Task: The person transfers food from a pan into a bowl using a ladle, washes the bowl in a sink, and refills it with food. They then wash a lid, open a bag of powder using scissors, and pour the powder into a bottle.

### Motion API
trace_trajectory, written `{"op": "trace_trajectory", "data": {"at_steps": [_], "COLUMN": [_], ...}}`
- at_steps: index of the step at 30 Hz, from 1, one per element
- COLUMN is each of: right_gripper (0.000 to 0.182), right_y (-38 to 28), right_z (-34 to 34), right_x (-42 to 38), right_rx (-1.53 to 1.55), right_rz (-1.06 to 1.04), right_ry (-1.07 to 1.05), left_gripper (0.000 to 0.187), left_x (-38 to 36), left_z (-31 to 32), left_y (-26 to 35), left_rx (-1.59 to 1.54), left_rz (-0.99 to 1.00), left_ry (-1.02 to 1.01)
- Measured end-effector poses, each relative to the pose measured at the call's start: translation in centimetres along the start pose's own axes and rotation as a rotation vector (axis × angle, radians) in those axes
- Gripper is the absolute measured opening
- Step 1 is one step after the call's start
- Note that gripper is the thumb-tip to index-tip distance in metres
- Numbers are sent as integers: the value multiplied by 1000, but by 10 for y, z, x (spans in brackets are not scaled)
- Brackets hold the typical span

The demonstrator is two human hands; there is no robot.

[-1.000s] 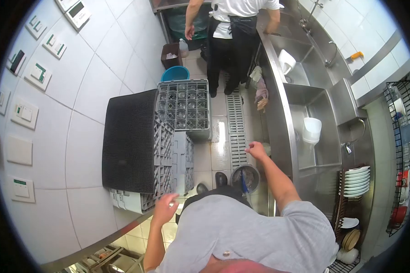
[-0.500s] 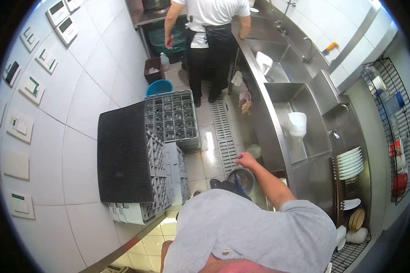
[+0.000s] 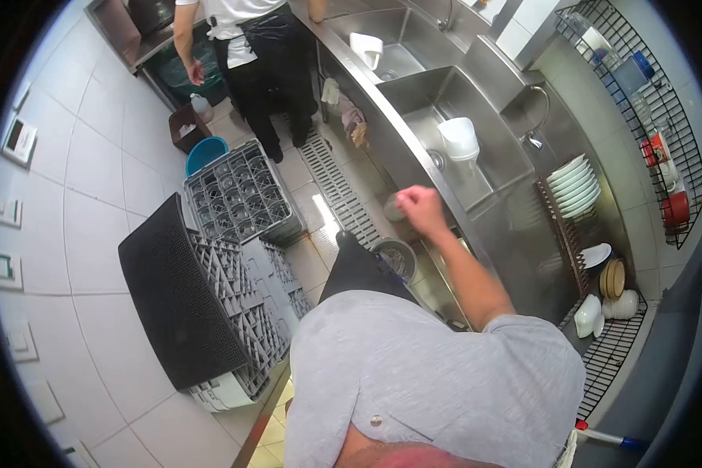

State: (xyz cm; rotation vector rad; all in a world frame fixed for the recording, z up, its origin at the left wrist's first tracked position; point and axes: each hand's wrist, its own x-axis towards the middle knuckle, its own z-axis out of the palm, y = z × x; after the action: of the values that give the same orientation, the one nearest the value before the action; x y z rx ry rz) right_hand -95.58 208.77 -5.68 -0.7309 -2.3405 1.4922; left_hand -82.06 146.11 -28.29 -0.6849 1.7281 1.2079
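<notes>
My right hand (image 3: 420, 209) is in the air beside the front edge of the steel sink counter (image 3: 413, 144), its fingers curled in and nothing visible in them. A white plastic container (image 3: 459, 139) lies in the nearer sink basin (image 3: 499, 168), close to the drain. Below the hand, on the floor, is a round metal pot (image 3: 409, 269), partly covered by my leg. A pale round object (image 3: 392, 207) shows just left of my fingers, too blurred to name. My left hand is outside the view.
A person (image 3: 261, 62) in a dark apron stands ahead at the counter. On the left are a glass rack (image 3: 238, 191), grey dish racks and a black mat (image 3: 175, 288). Plates (image 3: 573, 187) stand at right under a wire shelf (image 3: 655, 93). A floor drain (image 3: 335, 183) runs between.
My view has turned and moved toward the sinks. My right hand has risen from above the pot to the counter's edge, fingers more tightly curled. The person ahead now appears further left.
</notes>
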Motion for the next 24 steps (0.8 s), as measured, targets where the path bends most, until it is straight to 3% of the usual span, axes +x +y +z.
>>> {"op": "trace_trajectory", "data": {"at_steps": [2,4,7,9,11,12,13,14,17,19,22,24], "right_gripper": [16,18,18,19,28,38,70,59,37,36,28,27], "right_y": [12,19,85,166,251,285,312,376,376,360,331,290], "right_z": [-27,-58,-95,-102,-99,-94,-88,-77,-62,-56,-64,-92], "right_x": [28,62,125,168,196,202,212,214,231,243,266,290], "right_rx": [-18,-290,-439,-562,-685,-784,-905,-1070,-1076,-1064,-1004,-632], "right_rz": [-26,-97,55,247,329,441,744,716,452,270,397,509], "right_ry": [213,396,436,364,70,-24,-229,-380,-727,-940,-522,-620], "left_gripper": [22,22,22,21,21,21,21,21,20,20,20,20], "left_x": [10,18,31,37,40,39,36,32,19,11,5,6], "left_z": [2,7,19,29,40,46,54,63,87,100,112,116], "left_y": [37,73,118,140,154,160,163,171,186,200,228,248], "left_rx": [-34,-48,-45,-47,-49,-36,-20,1,147,232,213,127], "left_rz": [14,25,21,9,-16,-36,-57,-76,-83,-63,-82,-113], "left_ry": [8,8,5,17,46,57,66,72,64,51,41,28]}}
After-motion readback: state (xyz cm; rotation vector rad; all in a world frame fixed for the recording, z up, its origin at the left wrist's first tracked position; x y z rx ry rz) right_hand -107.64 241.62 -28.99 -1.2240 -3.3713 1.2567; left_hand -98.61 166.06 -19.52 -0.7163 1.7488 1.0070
